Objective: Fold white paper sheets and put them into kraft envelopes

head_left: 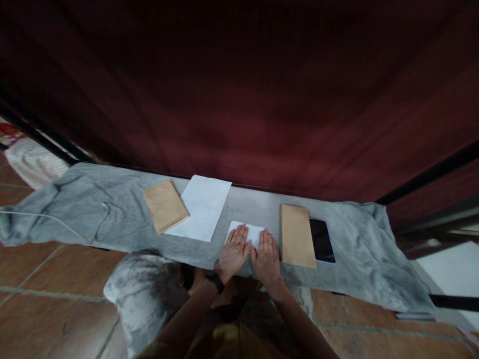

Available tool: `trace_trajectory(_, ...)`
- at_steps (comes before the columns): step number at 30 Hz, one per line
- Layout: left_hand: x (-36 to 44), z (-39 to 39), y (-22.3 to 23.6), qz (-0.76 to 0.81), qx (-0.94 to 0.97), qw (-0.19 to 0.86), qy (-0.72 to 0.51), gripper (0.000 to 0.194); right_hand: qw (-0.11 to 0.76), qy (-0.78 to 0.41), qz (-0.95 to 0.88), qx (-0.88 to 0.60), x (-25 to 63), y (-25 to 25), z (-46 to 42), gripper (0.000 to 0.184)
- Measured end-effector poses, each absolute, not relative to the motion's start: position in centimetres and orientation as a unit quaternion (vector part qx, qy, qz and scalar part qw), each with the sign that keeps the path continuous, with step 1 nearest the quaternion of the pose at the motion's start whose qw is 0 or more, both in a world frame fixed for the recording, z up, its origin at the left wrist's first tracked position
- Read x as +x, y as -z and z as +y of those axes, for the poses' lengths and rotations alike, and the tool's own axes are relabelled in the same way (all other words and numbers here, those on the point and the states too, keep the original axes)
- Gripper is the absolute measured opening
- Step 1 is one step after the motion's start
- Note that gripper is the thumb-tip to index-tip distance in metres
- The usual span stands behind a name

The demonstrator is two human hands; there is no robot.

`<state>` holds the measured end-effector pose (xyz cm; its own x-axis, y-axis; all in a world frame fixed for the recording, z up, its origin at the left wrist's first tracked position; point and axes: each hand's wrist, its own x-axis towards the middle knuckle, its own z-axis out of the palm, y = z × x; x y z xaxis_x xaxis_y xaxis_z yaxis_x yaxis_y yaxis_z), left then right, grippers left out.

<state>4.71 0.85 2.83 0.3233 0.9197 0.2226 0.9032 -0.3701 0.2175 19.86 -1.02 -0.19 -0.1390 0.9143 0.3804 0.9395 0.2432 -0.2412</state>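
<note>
Left hand (234, 250): palm down, flat, fingers straight and close to one another, resting on left part of white paper piece.
Right hand (267, 253): same pose, flat, fingers extended, on right part of same paper; thumbs of both hands near each other, hands slightly apart.
White paper piece (256, 232): under both hands, far edge showing past the fingertips; partly covered, fold lines can't be told.
Wristband (215, 281): black, on left wrist.
White paper sheets (207, 205): beyond and left of left hand, apart from it; larger than the piece under the hands.
Left brown envelopes (164, 205): farther left of left hand, small stack, lapping over the sheets' left side.
Right brown envelopes (297, 234): just right of right hand, stacked, long side pointing away from the person.
Dark-screened tablet (322, 241): right of right hand, beyond the envelopes, left edge tucked against or under them, can't tell which.
Gray cloth (254, 203): spread beneath hands and papers, rumpled at both far ends.
White cable (45, 216): far left of left hand, lying across cloth.
Dark red curtain (239, 124): ahead of both hands, past cloth's far edge.
</note>
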Motion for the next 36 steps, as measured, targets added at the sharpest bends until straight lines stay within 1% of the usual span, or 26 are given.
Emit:
trace_trajectory(8,1.9,0.5,-2.7,0.602,0.783,0.016,-0.156,0.059,0.239,0.029,-0.75,-0.616,19.9,0.3,-0.9,0.066)
trace_trajectory(18,0.8,0.1,-1.9,0.622,0.769,-0.019,-0.144,0.058,0.254,0.034,-0.745,-0.616,19.9,0.8,-1.1,0.068)
trace_trajectory(25,1.7,-0.4,-2.2,0.636,0.754,-0.049,-0.153,0.058,0.276,0.029,-0.727,-0.628,19.8,0.4,-1.7,0.063)
trace_trajectory(28,3.1,-0.9,-2.1,0.59,0.791,-0.047,-0.158,0.059,0.287,0.005,-0.731,-0.619,18.6,-0.5,-2.1,0.06)
trace_trajectory(31,4.5,-1.1,-1.2,0.537,0.829,-0.045,-0.152,0.063,0.276,-0.048,-0.759,-0.588,16.9,-1.4,-2.4,0.059)
trace_trajectory(34,5.2,-1.2,-0.2,0.52,0.841,-0.054,-0.14,0.068,0.261,-0.092,-0.77,-0.575,16.0,-2.0,-2.5,0.058)
trace_trajectory(36,5.4,-1.2,0.1,0.519,0.843,-0.061,-0.131,0.069,0.256,-0.099,-0.775,-0.569,16.0,-2.1,-2.5,0.057)
